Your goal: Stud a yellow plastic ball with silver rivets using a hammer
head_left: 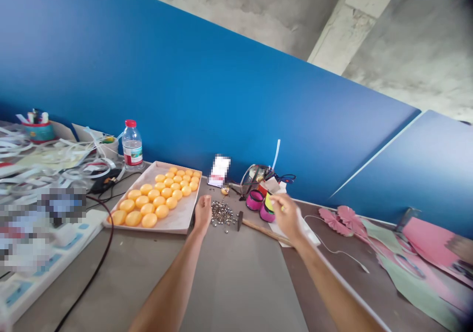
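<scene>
My left hand [203, 215] is closed beside the tray's right edge, its fingers curled; anything inside them is hidden. Just right of it lies a pile of small shiny metal pieces [222, 213], perhaps beads or bells. My right hand [287, 216] is raised over the wooden-handled hammer [266, 231], thumb and fingers drawn together; I cannot make out what they hold. Behind its fingertips stand two magenta, black-rimmed round containers [254, 201], the nearer one with yellow inside. Orange balls [159, 201] sit in rows in a shallow pale tray [181, 223] to the left.
Behind the pile, a phone [219, 170] leans against the blue partition [221, 85]. A red-capped bottle [132, 146] stands behind the tray. White strips [88, 167] and a power strip [55, 263] crowd the left. Pink and green paper pieces [410, 278] cover the right side.
</scene>
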Demonstrator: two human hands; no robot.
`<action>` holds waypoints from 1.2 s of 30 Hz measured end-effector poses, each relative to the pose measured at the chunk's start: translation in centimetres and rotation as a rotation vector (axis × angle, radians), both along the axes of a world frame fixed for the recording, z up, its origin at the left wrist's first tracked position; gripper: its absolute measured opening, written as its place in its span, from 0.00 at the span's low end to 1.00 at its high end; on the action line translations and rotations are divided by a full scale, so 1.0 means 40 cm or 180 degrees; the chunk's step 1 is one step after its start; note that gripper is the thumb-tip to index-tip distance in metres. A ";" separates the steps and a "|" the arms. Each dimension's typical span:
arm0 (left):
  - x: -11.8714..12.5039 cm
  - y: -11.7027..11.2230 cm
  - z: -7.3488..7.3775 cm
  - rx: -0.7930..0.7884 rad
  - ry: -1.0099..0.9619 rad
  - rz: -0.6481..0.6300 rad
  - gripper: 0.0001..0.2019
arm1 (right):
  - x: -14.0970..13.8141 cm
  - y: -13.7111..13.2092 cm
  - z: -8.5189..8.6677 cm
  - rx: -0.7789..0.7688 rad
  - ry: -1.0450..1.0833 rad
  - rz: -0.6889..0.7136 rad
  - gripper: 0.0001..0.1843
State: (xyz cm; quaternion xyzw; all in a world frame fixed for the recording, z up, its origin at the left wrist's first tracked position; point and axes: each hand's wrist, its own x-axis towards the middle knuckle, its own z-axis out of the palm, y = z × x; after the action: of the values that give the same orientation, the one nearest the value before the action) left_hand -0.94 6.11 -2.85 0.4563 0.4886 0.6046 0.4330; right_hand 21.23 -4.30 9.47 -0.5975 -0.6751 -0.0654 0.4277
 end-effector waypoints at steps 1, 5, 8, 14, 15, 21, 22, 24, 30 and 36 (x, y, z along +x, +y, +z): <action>0.000 -0.001 0.000 0.0000 0.0013 0.0000 0.15 | -0.017 -0.008 -0.038 -0.0210 -0.0195 0.0153 0.11; -0.002 -0.003 0.003 0.0006 0.0060 0.0012 0.15 | -0.036 -0.019 -0.165 -0.1137 -0.0955 -0.0256 0.20; -0.003 -0.003 0.006 0.0024 0.0076 -0.0004 0.14 | -0.021 -0.009 -0.206 -0.1749 -0.1278 -0.0432 0.22; -0.004 -0.008 0.014 0.0022 0.0101 0.0015 0.14 | -0.001 0.010 -0.236 -0.2045 -0.1185 -0.0074 0.19; -0.004 -0.009 0.014 0.0021 0.0112 0.0021 0.14 | 0.003 0.009 -0.241 -0.1982 -0.1112 -0.0013 0.18; -0.002 -0.008 0.016 -0.0008 0.0157 0.0008 0.14 | 0.066 -0.018 -0.264 -0.1598 -0.0771 0.0103 0.18; -0.002 -0.008 0.015 -0.0009 0.0158 0.0007 0.14 | 0.080 -0.024 -0.266 -0.1593 -0.0753 0.0106 0.19; -0.001 -0.006 0.013 -0.0012 0.0151 0.0015 0.13 | 0.104 -0.032 -0.272 -0.1635 -0.0736 0.0139 0.19; 0.000 -0.001 0.006 0.0017 0.0140 0.0042 0.13 | 0.104 -0.040 -0.279 -0.1673 -0.0674 -0.0061 0.16; 0.003 0.003 0.004 0.0052 0.0145 0.0104 0.13 | -0.020 -0.017 -0.241 -0.0762 -0.0288 0.0023 0.20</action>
State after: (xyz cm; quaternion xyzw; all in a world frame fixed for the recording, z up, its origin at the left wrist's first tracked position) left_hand -0.81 6.23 -2.70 0.4655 0.5007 0.6050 0.4080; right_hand 20.42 -4.98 -0.15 -0.6383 -0.6988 -0.0097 0.3227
